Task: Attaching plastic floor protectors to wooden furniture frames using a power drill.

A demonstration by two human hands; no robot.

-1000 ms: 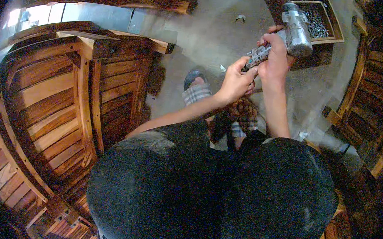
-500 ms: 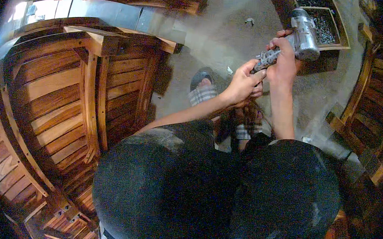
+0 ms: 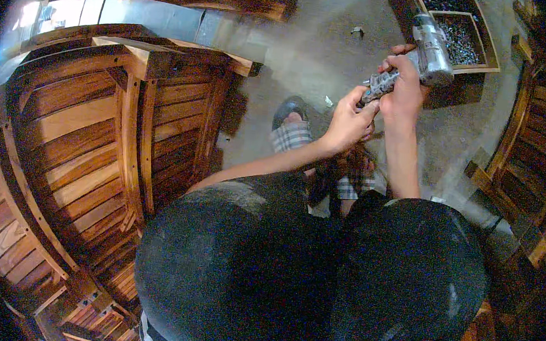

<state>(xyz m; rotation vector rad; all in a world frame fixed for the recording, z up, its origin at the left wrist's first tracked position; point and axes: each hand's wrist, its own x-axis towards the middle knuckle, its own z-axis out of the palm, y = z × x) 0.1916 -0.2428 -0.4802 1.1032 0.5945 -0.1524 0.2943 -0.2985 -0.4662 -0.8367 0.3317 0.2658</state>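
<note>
A silver, pistol-shaped power tool [image 3: 434, 51], drill-like in form, is held out over the floor ahead of my knees. Its thick cylindrical body points away from me, and its grip slants down to the left. My right hand [image 3: 404, 94] is wrapped round the upper part of the grip, just below the body. At the lower end of the grip my left hand [image 3: 350, 120] is closed, with the thumb lying along it. The fingers hide part of the handle's end, and whatever is under them does not show.
Beyond the tool, a wooden box [image 3: 486, 67] holds many small dark metal pieces. Slatted wooden furniture [image 3: 83, 115] stands close on my left, with more slatted wood [image 3: 539, 138] on the right. Small scraps lie on the grey floor [image 3: 316, 51]. My slippered foot [image 3: 291, 113] is below.
The tool has tilted slightly, its body turning a little toward the right. Both hands keep their hold, with only a small shift.
</note>
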